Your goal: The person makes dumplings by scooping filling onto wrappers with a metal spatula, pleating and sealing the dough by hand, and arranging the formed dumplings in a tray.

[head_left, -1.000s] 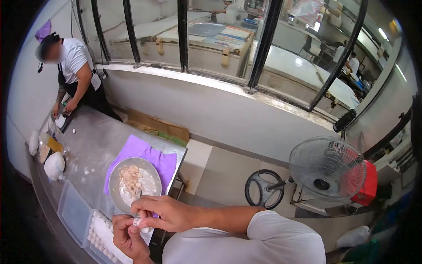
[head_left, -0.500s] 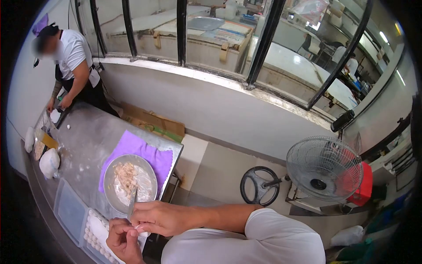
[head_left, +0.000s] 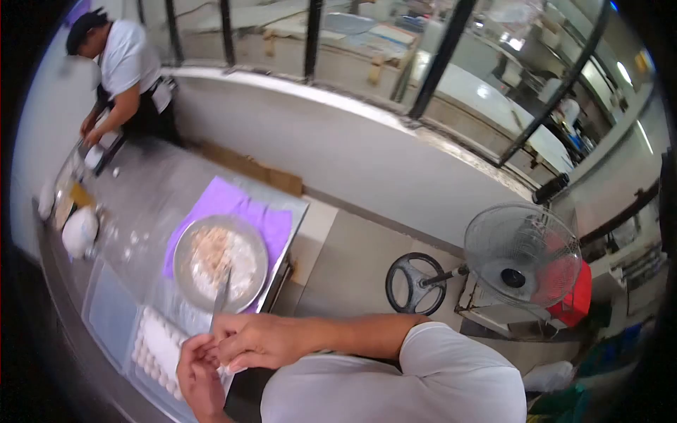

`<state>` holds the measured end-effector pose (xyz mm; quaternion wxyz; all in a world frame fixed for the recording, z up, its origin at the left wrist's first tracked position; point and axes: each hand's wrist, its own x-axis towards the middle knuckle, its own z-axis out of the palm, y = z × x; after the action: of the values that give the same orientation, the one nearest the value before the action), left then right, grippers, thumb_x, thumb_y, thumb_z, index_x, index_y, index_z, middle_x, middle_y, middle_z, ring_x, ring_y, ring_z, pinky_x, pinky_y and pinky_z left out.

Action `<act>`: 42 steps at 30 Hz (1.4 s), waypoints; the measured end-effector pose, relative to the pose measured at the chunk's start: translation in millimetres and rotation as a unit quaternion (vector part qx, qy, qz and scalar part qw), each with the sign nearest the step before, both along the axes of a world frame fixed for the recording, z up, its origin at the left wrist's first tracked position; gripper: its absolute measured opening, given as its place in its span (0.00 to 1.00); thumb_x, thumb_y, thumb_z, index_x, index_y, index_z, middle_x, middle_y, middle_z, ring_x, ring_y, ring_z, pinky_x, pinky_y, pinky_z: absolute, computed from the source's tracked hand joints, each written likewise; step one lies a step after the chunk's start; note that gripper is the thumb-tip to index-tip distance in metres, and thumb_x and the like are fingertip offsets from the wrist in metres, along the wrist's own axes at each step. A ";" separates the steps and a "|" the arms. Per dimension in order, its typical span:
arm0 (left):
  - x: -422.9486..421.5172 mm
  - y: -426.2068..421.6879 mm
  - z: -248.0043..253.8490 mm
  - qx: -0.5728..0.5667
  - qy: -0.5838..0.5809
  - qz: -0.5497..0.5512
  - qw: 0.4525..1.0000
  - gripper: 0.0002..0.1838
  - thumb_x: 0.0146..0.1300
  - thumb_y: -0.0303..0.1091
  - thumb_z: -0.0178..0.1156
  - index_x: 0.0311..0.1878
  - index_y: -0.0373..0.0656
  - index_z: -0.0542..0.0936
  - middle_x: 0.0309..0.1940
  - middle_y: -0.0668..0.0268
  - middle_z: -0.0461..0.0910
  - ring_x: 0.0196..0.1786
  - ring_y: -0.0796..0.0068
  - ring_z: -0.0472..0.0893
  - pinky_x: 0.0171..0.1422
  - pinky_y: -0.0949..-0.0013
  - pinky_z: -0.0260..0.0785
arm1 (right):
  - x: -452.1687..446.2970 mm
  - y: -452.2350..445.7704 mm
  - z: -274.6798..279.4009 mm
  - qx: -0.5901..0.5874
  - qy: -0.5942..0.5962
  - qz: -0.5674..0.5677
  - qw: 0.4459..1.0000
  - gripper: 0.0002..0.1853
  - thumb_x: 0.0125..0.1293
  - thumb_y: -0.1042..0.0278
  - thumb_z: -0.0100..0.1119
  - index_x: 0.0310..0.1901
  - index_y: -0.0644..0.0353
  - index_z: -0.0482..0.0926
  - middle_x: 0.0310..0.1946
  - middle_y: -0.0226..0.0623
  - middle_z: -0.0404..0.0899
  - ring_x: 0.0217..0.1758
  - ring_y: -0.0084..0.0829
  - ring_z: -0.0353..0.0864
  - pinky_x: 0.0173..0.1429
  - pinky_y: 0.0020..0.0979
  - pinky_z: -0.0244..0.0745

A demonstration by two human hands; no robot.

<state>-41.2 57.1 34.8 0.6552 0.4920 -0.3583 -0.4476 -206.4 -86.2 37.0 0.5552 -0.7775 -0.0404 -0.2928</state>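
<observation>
My right hand (head_left: 257,341) is closed round a thin metal utensil (head_left: 222,295), whose tip reaches over the metal bowl (head_left: 179,279) of pale, chunky filling (head_left: 211,252). Just to its left, my left hand (head_left: 196,366) has its fingers curled up round a small white dough piece (head_left: 225,371), mostly hidden by the fingers of both hands. The bowl rests on a purple cloth (head_left: 271,224). Left of my left hand, several small white rounded pieces (head_left: 149,356) lie in rows in a clear plastic container (head_left: 113,303), beside a white sheet (head_left: 161,345).
A person (head_left: 130,63) in a white shirt works at the far end of the metal table (head_left: 162,173). A white bundle (head_left: 80,233) and a yellow bottle (head_left: 80,194) are at its left edge. A standing fan (head_left: 522,254) is on the right, below the windows.
The view has shifted. The utensil now shows upright over the bowl's near edge, above my right hand. My hands stay close together, and the white dough piece is more hidden than a second ago.
</observation>
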 end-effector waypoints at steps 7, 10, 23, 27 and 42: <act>40.3 47.3 -29.1 0.054 0.273 -0.047 0.959 0.18 0.74 0.31 0.59 0.61 0.30 0.76 0.45 0.55 0.82 0.44 0.62 0.85 0.41 0.64 0.81 | 51.9 38.6 -9.5 0.000 0.059 -0.017 0.998 0.13 0.64 0.74 0.70 0.50 0.61 0.85 0.36 0.34 0.77 0.37 0.23 0.81 0.42 0.27 0.76; 60.8 72.0 -30.3 0.035 0.267 0.002 0.963 0.20 0.71 0.25 0.63 0.64 0.33 0.77 0.46 0.62 0.82 0.46 0.73 0.85 0.49 0.69 0.81 | 64.9 59.4 -15.7 0.223 0.150 0.033 0.963 0.18 0.66 0.72 0.70 0.56 0.63 0.78 0.34 0.25 0.73 0.38 0.16 0.71 0.43 0.20 0.69; 85.1 143.1 -43.2 0.050 0.032 0.093 0.994 0.25 0.64 0.22 0.70 0.65 0.31 0.78 0.50 0.61 0.85 0.51 0.79 0.82 0.56 0.75 0.77 | 135.8 135.2 -53.4 0.059 0.182 -0.083 0.978 0.19 0.82 0.59 0.50 0.32 0.61 0.69 0.24 0.29 0.65 0.30 0.20 0.62 0.33 0.28 0.62; 88.3 152.8 -47.7 0.039 0.056 0.124 0.990 0.23 0.64 0.19 0.69 0.63 0.31 0.79 0.53 0.60 0.84 0.54 0.76 0.82 0.58 0.72 0.78 | 146.3 146.7 -54.3 0.131 0.195 -0.060 0.970 0.20 0.83 0.61 0.49 0.29 0.60 0.67 0.22 0.24 0.60 0.29 0.16 0.58 0.31 0.27 0.58; 116.8 191.4 -57.9 0.044 0.035 0.275 0.960 0.22 0.63 0.18 0.70 0.60 0.31 0.79 0.47 0.66 0.84 0.47 0.83 0.81 0.51 0.77 0.76 | 207.9 170.0 -70.0 0.194 0.288 0.037 0.937 0.19 0.81 0.59 0.54 0.30 0.59 0.70 0.21 0.21 0.62 0.27 0.14 0.61 0.29 0.25 0.59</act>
<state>75.6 248.6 -23.1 0.7429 0.5836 -0.1661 -0.2827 1.5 83.8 -33.0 0.6936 -0.7035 0.1500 -0.0379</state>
